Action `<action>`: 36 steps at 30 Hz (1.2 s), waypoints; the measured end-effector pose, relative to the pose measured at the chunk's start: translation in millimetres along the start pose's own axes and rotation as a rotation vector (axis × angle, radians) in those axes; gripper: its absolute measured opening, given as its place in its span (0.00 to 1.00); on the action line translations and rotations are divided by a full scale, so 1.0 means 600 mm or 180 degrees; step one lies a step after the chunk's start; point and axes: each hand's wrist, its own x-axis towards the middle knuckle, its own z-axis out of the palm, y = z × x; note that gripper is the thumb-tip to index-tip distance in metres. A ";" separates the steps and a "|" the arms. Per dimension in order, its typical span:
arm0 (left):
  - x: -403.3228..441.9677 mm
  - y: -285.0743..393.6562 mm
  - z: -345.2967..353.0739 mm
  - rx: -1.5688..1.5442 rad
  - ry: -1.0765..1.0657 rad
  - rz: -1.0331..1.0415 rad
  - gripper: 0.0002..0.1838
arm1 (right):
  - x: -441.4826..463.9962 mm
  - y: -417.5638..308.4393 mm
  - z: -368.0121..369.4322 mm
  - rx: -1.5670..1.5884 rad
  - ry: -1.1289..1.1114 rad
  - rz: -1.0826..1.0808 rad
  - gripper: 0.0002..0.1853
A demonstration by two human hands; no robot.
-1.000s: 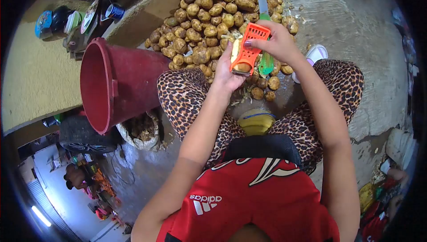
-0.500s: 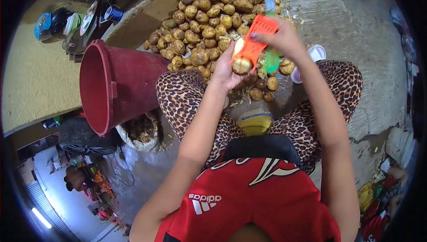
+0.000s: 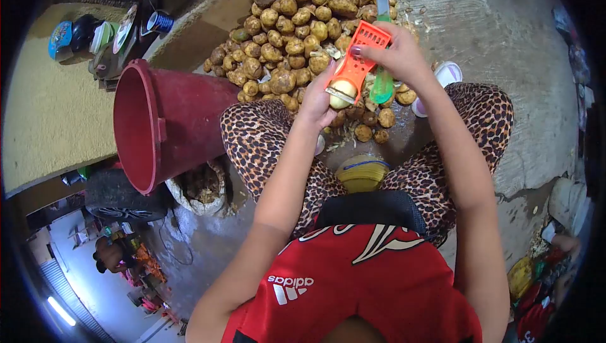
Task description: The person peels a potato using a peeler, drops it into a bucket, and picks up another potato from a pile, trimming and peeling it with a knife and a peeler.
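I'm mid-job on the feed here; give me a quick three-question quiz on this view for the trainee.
1. Which orange tool is in the right hand?
A. Spoon
B. Peeler
C. Scissors

2. True or false: the potato in the left hand has all its skin on.

3. Fill in: as the person faces the potato pile, the red bucket is to its ____.

Key:
1. B, a peeler.
2. False; its pale flesh shows.
3. left
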 end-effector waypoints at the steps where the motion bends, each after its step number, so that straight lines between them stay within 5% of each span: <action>1: 0.002 -0.003 -0.009 0.0081 -0.0122 0.0050 0.22 | -0.005 0.008 0.006 -0.0160 -0.0114 -0.0022 0.14; 4: -0.008 0.000 -0.010 0.0306 -0.0283 0.0068 0.20 | 0.028 0.006 -0.050 0.0425 0.0296 0.0136 0.14; 5: -0.008 0.001 -0.010 0.0433 -0.0326 0.0030 0.20 | 0.031 -0.003 -0.078 -0.0828 0.0742 -0.0005 0.13; 9: -0.002 -0.002 -0.021 0.0654 -0.0143 0.0087 0.20 | 0.033 0.003 -0.082 0.1105 0.0231 0.0220 0.14; 12: 0.004 -0.007 -0.028 0.0560 -0.0049 0.0306 0.20 | 0.001 -0.017 -0.030 0.0504 -0.0337 0.0430 0.16; 16: -0.007 0.005 -0.014 0.0675 -0.0206 0.0275 0.20 | 0.036 0.010 -0.072 -0.0054 0.0199 0.0448 0.13; 21: -0.007 0.008 -0.017 0.0627 -0.0239 0.0337 0.21 | 0.031 -0.006 -0.085 0.1111 0.0363 0.0520 0.11; 25: -0.006 -0.001 -0.018 0.0504 -0.0069 0.0365 0.22 | 0.009 -0.007 -0.032 0.0768 -0.0236 0.0235 0.15; 29: -0.010 0.003 -0.027 -0.0022 -0.0363 -0.0006 0.25 | 0.042 0.019 -0.090 -0.0426 0.0875 0.0061 0.14; 32: -0.020 0.013 -0.026 -0.0700 -0.0876 -0.0269 0.28 | 0.049 0.037 -0.105 0.0789 0.1009 0.0077 0.13; 36: -0.009 0.007 -0.019 -0.0814 -0.0082 -0.0247 0.29 | 0.009 -0.011 -0.040 0.0835 0.0135 0.0231 0.15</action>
